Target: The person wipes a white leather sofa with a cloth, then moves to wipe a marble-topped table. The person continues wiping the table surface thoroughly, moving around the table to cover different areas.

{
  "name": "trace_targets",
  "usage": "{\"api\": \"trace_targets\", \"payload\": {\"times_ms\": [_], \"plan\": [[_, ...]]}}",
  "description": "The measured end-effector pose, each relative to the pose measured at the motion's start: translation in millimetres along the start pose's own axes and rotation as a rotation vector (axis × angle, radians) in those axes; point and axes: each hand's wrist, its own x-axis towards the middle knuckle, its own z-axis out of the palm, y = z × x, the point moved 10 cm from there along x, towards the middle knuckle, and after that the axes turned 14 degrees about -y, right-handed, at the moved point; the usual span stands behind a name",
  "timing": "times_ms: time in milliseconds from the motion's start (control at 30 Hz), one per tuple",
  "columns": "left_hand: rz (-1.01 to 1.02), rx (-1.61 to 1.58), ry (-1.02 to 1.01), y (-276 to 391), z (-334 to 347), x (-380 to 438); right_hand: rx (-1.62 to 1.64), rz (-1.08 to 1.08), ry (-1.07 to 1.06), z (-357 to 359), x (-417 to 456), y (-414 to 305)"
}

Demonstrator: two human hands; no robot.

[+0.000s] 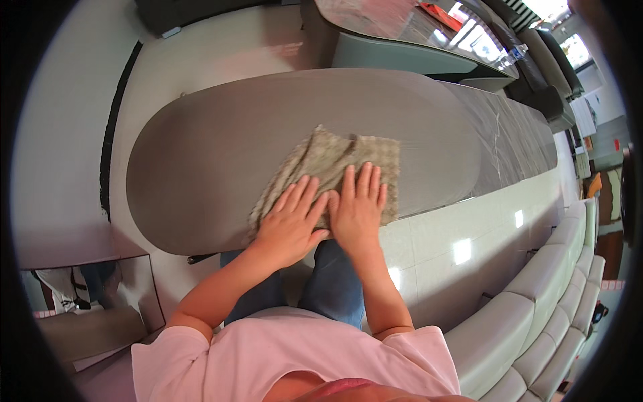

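Both palms press flat on a checked brown-beige cloth [369, 151], which lies rumpled across the near side of a grey oval tabletop [211, 151]. My left hand [289, 226] rests over the cloth's lower left part, fingers stretched forward and slightly apart. Beside it, my right hand [359, 211] lies on the cloth's right half, its thumb close to my left index finger. Neither hand's fingers curl around the fabric. The cloth's left edge runs in folds down towards the table's near edge, partly hidden by my left hand.
A marbled table section [512, 135] extends right from under the oval top. Beyond stands a glossy marbled table [371, 20] with a plastic bottle [512, 55] on it. Pale padded seats [502, 321] line the lower right. A mirrored surface [100, 286] is at lower left.
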Motion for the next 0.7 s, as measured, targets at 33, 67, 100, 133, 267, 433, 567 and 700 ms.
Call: {"api": "trace_targets", "payload": {"times_ms": [33,67,100,133,267,433,567,700], "plan": [[-0.042,0.0,-0.014,-9,0,-16,0.006,-0.052,-0.026,3,-2,-20],[-0.082,-0.001,-0.029,-18,1,-32,0.013,-0.102,-0.053,7,-3,-39],[-0.127,-0.013,-0.024,-27,0,-48,0.018,-0.152,-0.076,11,-3,-57],[-0.174,-0.024,-0.024,-35,0,-63,0.032,-0.205,-0.074,14,-5,-75],[-0.357,-0.068,0.043,-69,1,-112,0.089,-0.433,-0.074,23,-5,-134],[-0.535,-0.064,0.077,-91,-3,-122,0.096,-0.576,-0.045,20,11,-167],[-0.571,-0.019,0.049,-102,-11,-104,0.072,-0.559,-0.049,27,16,-172],[-0.531,0.061,0.114,-107,-13,-95,0.021,-0.573,-0.044,25,16,-175]]}}
